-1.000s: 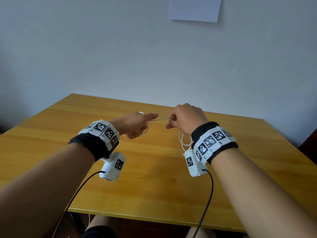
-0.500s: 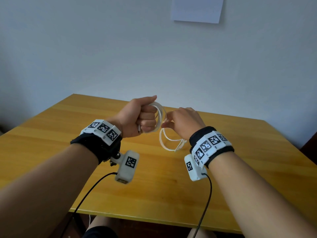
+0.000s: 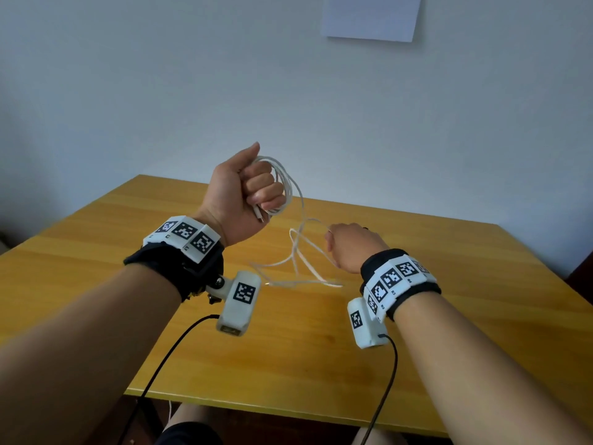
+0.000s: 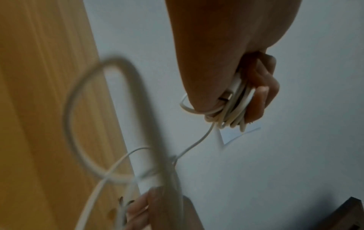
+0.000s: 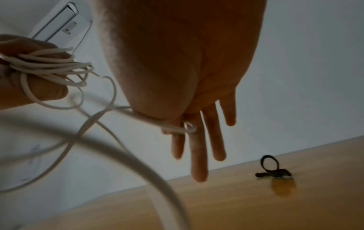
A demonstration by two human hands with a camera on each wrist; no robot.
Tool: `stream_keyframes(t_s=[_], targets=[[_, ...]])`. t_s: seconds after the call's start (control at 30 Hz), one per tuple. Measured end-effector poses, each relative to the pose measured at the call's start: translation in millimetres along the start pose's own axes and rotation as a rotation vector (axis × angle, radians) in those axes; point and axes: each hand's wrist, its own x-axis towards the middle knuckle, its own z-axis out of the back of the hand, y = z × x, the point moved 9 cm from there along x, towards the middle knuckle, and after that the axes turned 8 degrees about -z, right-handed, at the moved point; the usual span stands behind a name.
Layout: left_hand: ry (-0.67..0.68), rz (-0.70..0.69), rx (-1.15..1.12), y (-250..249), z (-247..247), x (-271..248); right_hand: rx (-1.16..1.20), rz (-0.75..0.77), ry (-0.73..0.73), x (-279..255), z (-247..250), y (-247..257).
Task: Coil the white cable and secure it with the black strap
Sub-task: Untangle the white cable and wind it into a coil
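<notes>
My left hand [image 3: 256, 187] is raised in a fist above the wooden table [image 3: 433, 364] and grips several turns of the white cable [image 3: 287, 183]; a plug end sticks out below the fingers. In the left wrist view the coils [image 4: 232, 112] sit bundled under the curled fingers [image 4: 262, 95]. A loose strand hangs down, loops onto the table and runs to my right hand [image 3: 337, 242], lower and to the right. In the right wrist view my right hand [image 5: 182, 130] pinches that strand between thumb and forefinger, the other fingers straight. The black strap [image 5: 273, 172] lies looped on the table beyond them.
A white sheet of paper [image 3: 369, 17] hangs on the wall behind the table. A dark piece of furniture [image 3: 582, 277] stands at the table's right edge. Black leads from the wrist cameras hang over the near table edge [image 3: 288, 409].
My left hand has risen and turned upright with the coils wound on it. My right hand has moved down and to the right, drawing a longer strand out between the hands.
</notes>
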Motion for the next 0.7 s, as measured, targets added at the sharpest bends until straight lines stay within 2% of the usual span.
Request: stream_keyframes(t_s=[0.23, 0.37, 0.47, 0.6, 0.7], targets=[[-0.18, -0.265, 0.1, -29.5, 19.5, -0.3, -0.089, -0.241, 0.155, 2.0, -21.4, -44.7], [-0.32, -0.416, 0.152, -45.9, 37.2, -4.7, -0.064, -0.33, 0.284, -1.9, -34.4, -69.0], [-0.407, -0.493, 0.209, -58.1, 48.4, -8.5, 0.018, -0.408, 0.327, -9.5, -38.0, -84.7], [-0.46, -0.506, 0.304, -61.5, 58.2, -8.4, 0.108, -0.459, 0.317, -13.7, -38.5, -96.7], [-0.394, -0.404, 0.366, -45.4, 53.4, -3.1, 0.223, -0.461, 0.24, -9.1, -37.7, -96.1]])
